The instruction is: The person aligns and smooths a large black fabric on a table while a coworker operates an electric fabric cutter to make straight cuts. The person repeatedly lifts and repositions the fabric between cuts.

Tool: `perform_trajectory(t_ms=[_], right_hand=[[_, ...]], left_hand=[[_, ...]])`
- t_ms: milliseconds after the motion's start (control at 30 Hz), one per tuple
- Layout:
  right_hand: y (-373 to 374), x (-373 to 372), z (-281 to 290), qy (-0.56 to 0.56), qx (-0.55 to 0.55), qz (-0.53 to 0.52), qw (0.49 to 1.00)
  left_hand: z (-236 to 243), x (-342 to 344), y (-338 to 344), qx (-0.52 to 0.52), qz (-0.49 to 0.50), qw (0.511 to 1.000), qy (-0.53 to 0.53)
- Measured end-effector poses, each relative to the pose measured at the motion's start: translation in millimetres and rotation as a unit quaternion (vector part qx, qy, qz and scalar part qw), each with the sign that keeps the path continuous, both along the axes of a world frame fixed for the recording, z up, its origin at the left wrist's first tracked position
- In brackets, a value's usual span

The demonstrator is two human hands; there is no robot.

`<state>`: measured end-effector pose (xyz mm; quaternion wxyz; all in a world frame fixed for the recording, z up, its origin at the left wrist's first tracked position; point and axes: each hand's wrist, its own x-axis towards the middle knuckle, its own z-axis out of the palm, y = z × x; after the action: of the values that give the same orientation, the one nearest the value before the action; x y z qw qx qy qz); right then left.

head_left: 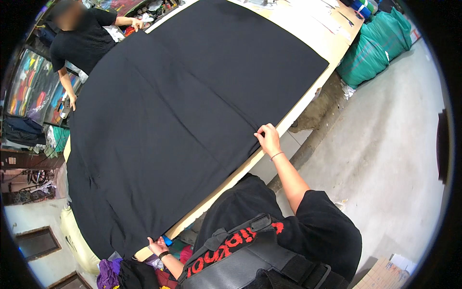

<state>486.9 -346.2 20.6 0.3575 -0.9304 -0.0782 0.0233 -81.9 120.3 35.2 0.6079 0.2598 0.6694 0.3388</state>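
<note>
A large sheet of black cloth point(192, 106) lies spread over a long pale table point(332, 29), with a few long creases running across it. At the near edge, my right hand point(268, 138) is closed, pinching the cloth's border between thumb and fingers. Lower left, my left hand point(158, 246) grips the same edge near the table's corner, its fingertips partly hidden by the fabric. Across the table a co-worker point(84, 43) in a black shirt has both hands at the far edge of the cloth.
Green sacks point(378, 45) stand on the floor beyond the table's right end. Papers point(327, 19) lie on its far end. Shelves of coloured, wrapped fabric point(36, 86) line the left. Purple and black cloth bundles point(110, 273) sit below my left hand, by a pale yellow sack point(77, 241).
</note>
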Motion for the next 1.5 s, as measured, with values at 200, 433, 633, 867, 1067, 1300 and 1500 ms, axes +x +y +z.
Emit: perform_trajectory(t_ms=[200,433,633,867,1067,1300,1500], right_hand=[[4.4,-8.5,17.8,-0.218,-0.108,0.064,0.968],[3.5,-5.2,15.5,-0.234,-0.098,0.061,0.965],[5.7,-0.6,15.6,-0.139,-0.009,0.019,0.990],[-8.7,21.8,25.6,0.083,0.280,0.005,0.956],[-15.1,25.5,7.0,0.081,0.112,0.010,0.990],[-15.5,18.7,-4.2,0.012,0.050,0.034,0.998],[-26.1,18.5,-0.2,-0.027,-0.004,0.084,0.996]], left_hand=[[-15.4,5.6,3.4,0.015,-0.020,1.000,0.010],[-24.4,10.5,5.2,0.010,-0.023,0.999,0.035],[-18.9,16.6,2.7,0.009,-0.015,0.999,0.049],[-11.5,15.1,-4.8,0.066,0.000,0.998,-0.007],[-16.7,10.0,-10.2,0.036,0.028,0.998,0.053],[-34.9,14.8,-9.6,0.001,0.035,0.997,0.062],[-35.3,23.2,-18.5,0.003,0.035,0.996,0.079]])
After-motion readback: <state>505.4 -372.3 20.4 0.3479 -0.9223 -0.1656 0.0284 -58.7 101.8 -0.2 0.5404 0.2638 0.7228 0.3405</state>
